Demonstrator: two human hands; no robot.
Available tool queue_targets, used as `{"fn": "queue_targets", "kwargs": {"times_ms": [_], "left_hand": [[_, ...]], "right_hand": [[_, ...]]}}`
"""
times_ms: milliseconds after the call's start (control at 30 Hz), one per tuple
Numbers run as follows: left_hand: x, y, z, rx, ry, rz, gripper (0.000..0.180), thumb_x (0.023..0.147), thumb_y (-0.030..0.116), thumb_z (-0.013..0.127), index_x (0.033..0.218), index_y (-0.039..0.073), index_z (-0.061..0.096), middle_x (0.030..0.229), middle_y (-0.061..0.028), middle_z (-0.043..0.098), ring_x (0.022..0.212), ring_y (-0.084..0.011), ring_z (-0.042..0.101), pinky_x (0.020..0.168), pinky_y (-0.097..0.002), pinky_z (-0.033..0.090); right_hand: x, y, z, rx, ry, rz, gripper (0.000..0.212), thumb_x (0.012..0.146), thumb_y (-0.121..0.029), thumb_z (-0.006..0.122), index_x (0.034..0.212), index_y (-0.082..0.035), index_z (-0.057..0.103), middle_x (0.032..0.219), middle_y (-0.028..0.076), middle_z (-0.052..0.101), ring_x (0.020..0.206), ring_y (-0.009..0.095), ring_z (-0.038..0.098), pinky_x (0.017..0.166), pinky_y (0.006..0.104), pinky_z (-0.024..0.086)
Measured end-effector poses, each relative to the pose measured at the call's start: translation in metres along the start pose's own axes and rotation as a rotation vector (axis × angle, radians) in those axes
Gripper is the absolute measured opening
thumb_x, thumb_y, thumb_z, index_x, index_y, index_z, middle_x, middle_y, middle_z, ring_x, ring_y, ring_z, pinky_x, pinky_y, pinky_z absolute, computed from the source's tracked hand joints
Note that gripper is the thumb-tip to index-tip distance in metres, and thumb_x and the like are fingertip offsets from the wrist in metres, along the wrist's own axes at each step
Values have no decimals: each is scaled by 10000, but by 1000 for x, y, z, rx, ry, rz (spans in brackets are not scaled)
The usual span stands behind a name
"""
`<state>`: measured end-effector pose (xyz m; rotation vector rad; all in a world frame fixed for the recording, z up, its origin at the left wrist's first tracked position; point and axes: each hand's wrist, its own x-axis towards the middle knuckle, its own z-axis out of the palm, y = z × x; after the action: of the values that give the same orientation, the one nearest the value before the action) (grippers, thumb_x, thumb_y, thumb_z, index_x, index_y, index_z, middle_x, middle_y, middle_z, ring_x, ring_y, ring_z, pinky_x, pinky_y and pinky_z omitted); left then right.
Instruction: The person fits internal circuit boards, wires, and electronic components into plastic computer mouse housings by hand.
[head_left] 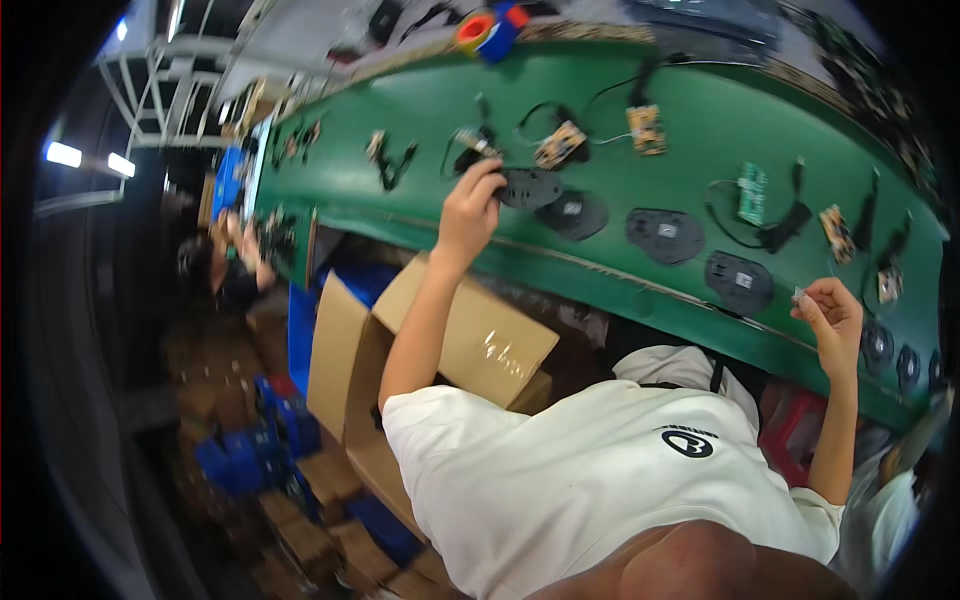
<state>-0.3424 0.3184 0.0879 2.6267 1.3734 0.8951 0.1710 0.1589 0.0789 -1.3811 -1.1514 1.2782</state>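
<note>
My left hand [468, 218] reaches over the green bench and grips the left edge of a dark rounded plastic plate [532, 188] between thumb and fingers. That plate partly overlaps another dark plate [574, 215] with a small pale square on it. Farther right, two similar plates, a nearer-left one [665, 236] and one by the front edge [740, 282], lie flat, each with a pale square. My right hand [834, 318] is closed in a pinch just above the bench's front edge. A small whitish, translucent piece [799, 296] shows at its fingertips; its kind is unclear.
Circuit boards with black cables, among them a tan one [646, 130] and a green one [752, 193], lie along the green bench [400, 110]. Tape rolls [490, 33] sit at the back. An open cardboard box [345, 350] stands below. Another person [225, 265] works at far left.
</note>
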Motion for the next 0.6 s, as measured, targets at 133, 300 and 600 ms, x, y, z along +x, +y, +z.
{"fn": "queue_targets", "kwargs": {"times_ms": [133,300,600], "left_hand": [[-98,-16,-4,66,-12,-225,320,818,-3,625,1129,43,682,1291,-196,614,1214,-379,575,1013,-480,463],[-102,-31,-9,-31,-10,-454,283,872,160,700,1134,54,717,1323,-201,601,1246,-377,553,1038,-433,446],[-81,-59,16,-23,52,-285,269,877,190,703,1112,59,709,1288,-158,618,1199,-361,534,1046,-437,406]], "right_hand": [[48,-35,69,-8,-285,4,77,940,-42,630,960,21,591,880,63,686,790,120,663,727,255,537],[95,-61,185,-316,-604,-439,126,912,-89,678,907,7,596,727,59,616,638,117,608,595,282,477],[191,-11,387,-679,-382,-806,132,863,-172,671,896,-44,655,940,120,633,904,344,644,758,456,530]]}}
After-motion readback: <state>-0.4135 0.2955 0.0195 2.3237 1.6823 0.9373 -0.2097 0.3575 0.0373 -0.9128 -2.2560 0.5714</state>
